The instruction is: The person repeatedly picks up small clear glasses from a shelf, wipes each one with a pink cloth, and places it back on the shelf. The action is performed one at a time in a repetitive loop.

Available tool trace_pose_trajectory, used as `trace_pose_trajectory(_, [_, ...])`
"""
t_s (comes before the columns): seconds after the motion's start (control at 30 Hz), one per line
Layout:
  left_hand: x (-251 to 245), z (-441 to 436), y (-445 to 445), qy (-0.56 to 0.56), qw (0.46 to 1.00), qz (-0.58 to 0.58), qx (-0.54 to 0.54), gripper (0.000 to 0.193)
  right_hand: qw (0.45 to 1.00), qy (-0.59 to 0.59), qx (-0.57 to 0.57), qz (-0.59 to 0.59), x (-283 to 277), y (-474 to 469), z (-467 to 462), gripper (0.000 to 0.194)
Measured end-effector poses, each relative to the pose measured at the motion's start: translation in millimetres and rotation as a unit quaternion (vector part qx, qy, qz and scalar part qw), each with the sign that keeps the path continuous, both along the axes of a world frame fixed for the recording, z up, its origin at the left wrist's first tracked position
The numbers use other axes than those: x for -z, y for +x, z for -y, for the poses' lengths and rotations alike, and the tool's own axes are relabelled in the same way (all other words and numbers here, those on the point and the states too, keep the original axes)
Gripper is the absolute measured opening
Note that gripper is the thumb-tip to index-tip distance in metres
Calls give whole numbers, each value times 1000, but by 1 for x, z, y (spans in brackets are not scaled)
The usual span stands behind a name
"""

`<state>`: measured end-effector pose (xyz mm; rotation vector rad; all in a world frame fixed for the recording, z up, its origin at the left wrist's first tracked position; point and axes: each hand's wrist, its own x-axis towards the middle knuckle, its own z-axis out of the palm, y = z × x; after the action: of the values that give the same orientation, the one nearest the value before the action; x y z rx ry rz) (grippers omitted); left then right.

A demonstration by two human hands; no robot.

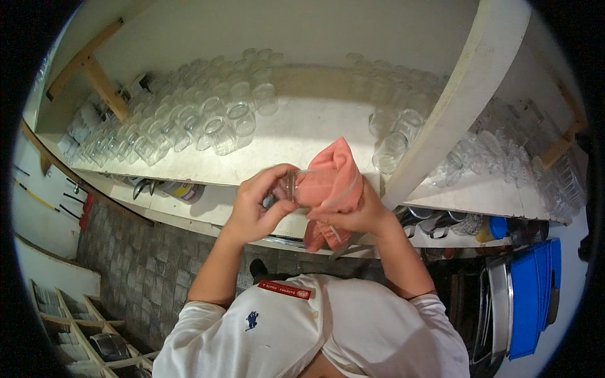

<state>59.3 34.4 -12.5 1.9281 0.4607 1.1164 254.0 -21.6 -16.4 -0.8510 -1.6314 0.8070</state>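
Observation:
My left hand (262, 203) grips a clear drinking glass (292, 186) around its base end, with the glass lying sideways above the shelf's front edge. A folded coral-pink cloth (333, 182) covers the glass's other end and seems partly tucked inside it. From the right, my right hand (352, 215) holds the cloth against the glass; part of that hand is hidden under the fabric. One corner of the cloth hangs below my fingers. Beyond my hands lies the white shelf (312, 125), bearing rows of clear glasses (220, 134) on the left.
More glasses (392, 151) stand at right, beside a slanting white post (458, 104). Stemmed glassware (491, 156) lies past it. On the lower shelf are metal pitchers (444, 222) and a blue-lidded container (496, 229). Blue panels (534, 297) lean at lower right; a wooden compartment rack (80, 326) is lower left.

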Motion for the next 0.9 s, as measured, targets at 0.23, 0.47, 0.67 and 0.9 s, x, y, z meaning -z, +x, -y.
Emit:
trace_pose_trajectory(0.23, [-12,10,1,-163,986,-3,-32,49,967,87,43,237,-10,-9,8,53])
trace_pose_trajectory(0.47, [-30,0,-3,279,959,-11,37,56,996,10,28,-79,-5,-19,32,53])
trace_pose_trajectory(0.67, [-18,11,0,136,988,11,65,65,994,91,41,-48,-2,-13,37,53])
trace_pose_trajectory(0.9, [-18,18,2,-244,965,-67,66,45,971,179,79,137,9,-1,22,60])
